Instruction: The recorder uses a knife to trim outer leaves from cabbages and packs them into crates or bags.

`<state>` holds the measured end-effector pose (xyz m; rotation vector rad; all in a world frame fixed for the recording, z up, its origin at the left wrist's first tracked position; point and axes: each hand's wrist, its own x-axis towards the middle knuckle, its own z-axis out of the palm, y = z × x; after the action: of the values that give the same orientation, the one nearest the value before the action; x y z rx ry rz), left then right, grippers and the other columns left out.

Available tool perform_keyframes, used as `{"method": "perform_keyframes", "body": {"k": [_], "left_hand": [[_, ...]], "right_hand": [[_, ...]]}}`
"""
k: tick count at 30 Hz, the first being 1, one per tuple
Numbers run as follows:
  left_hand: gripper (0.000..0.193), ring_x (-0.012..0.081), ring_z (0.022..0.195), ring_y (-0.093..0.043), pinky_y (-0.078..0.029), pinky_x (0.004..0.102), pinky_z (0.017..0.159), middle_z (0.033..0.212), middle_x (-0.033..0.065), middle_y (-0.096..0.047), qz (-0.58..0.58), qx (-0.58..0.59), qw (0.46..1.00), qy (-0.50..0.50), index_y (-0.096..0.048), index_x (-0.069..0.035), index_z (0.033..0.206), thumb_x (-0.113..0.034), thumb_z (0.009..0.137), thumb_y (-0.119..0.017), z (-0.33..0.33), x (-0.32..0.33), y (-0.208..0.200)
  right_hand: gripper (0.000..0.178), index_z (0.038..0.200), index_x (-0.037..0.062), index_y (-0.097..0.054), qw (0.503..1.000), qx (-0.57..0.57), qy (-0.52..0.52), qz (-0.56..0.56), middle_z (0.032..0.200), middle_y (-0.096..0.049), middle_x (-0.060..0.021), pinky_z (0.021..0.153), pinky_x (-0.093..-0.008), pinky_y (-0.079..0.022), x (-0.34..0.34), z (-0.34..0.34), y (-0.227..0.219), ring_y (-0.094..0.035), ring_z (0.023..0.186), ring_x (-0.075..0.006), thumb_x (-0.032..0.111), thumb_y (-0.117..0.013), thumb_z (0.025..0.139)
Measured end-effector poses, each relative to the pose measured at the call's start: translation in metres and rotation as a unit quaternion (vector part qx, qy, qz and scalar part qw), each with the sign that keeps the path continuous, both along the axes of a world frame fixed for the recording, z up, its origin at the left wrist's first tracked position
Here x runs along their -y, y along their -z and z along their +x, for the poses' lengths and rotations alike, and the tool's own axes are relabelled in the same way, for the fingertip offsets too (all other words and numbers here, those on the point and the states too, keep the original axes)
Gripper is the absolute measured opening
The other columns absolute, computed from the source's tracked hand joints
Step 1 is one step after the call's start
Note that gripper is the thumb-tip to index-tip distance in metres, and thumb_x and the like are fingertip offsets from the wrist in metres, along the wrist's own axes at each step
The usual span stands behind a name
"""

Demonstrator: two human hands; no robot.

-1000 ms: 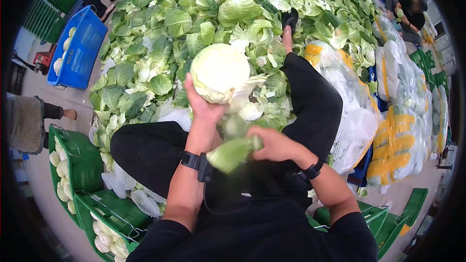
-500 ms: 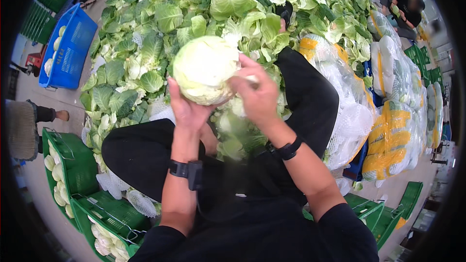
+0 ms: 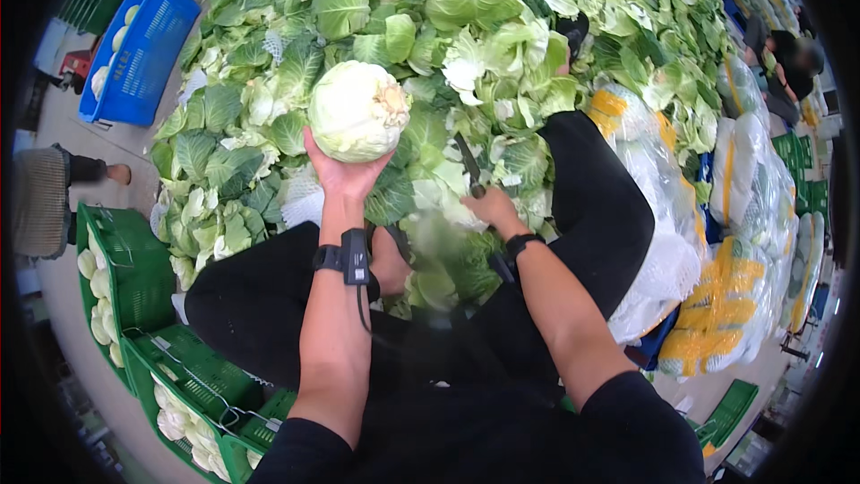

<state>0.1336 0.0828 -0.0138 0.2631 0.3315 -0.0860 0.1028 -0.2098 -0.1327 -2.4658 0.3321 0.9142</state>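
Cabbage head (image 3: 354, 116) in hand, we sit at a broad leaf pile (image 3: 340, 9), with green crates (image 3: 143, 282) at its near left already holding pale heads (image 3: 96, 280). Above the pile, our left hand (image 3: 343, 172) cradles our cabbage from below, not yet crated; it looks mostly stripped of dark outer leaves, its browned stem end (image 3: 392, 104) exposed. Also over the pile, our right hand (image 3: 493, 209) grips a dark knife (image 3: 468, 159), clear of the cabbage, and we cannot tell whether any cutting remains.
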Motion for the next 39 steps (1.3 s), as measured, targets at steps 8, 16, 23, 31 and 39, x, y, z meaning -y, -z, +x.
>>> {"method": "perform_keyframes", "body": {"k": [8, 16, 23, 31, 39], "left_hand": [[0.097, 0.0425, 0.143, -0.037, -0.037, 0.0651, 0.109, 0.160, 0.0154, -0.034, 0.043, -0.028, 0.999, 0.019, -0.034, -0.021, 0.156, -0.080, 0.082, -0.053, 0.002, -0.025, 0.062], [0.092, 0.0401, 0.141, -0.042, -0.029, 0.0653, 0.113, 0.156, 0.0145, -0.042, 0.173, -0.259, 0.948, 0.073, -0.039, -0.018, 0.153, -0.074, 0.083, -0.058, 0.021, 0.005, 0.136], [0.090, 0.0404, 0.141, -0.042, -0.029, 0.0647, 0.113, 0.156, 0.0137, -0.042, 0.129, -0.249, 0.957, 0.068, -0.037, -0.019, 0.154, -0.075, 0.086, -0.053, 0.011, 0.001, 0.159], [0.086, 0.0376, 0.137, -0.047, -0.034, 0.0638, 0.110, 0.153, 0.0110, -0.047, 0.173, -0.260, 0.948, 0.061, -0.041, -0.021, 0.151, -0.077, 0.086, -0.050, 0.012, 0.001, 0.155], [0.083, 0.0365, 0.133, -0.052, -0.041, 0.0621, 0.103, 0.149, 0.0101, -0.051, 0.176, -0.254, 0.949, 0.064, -0.043, -0.022, 0.149, -0.076, 0.087, -0.050, 0.010, -0.007, 0.151]], "right_hand": [[0.043, 0.110, 0.0020, -0.067, 0.988, 0.108, -0.064, -0.093, 0.095, -0.072, -0.0188, 0.081, -0.0445, -0.056, 0.044, 0.041, -0.136, -0.071, 0.090, -0.0348, 0.038, -0.069, 0.087], [0.025, 0.107, 0.0048, -0.060, 0.915, -0.031, 0.173, 0.364, 0.088, -0.061, -0.0022, 0.059, -0.0256, -0.049, 0.006, 0.060, -0.135, -0.059, 0.070, -0.0098, 0.029, -0.057, 0.104], [0.043, 0.117, 0.0023, -0.053, 0.958, -0.023, 0.034, 0.285, 0.079, -0.065, -0.0073, 0.067, -0.0301, -0.051, -0.033, 0.064, -0.083, -0.064, 0.073, -0.0170, 0.029, -0.073, 0.090], [0.042, 0.114, 0.0050, -0.056, 0.962, 0.244, -0.074, 0.096, 0.087, -0.071, -0.0218, 0.072, -0.0529, -0.053, -0.076, 0.058, -0.063, -0.069, 0.080, -0.0434, 0.044, -0.057, 0.099], [0.030, 0.113, 0.0056, -0.058, 0.931, 0.333, -0.085, 0.121, 0.092, -0.070, -0.0219, 0.070, -0.0509, -0.053, -0.111, 0.080, -0.124, -0.069, 0.080, -0.0426, 0.033, -0.053, 0.103]]}}
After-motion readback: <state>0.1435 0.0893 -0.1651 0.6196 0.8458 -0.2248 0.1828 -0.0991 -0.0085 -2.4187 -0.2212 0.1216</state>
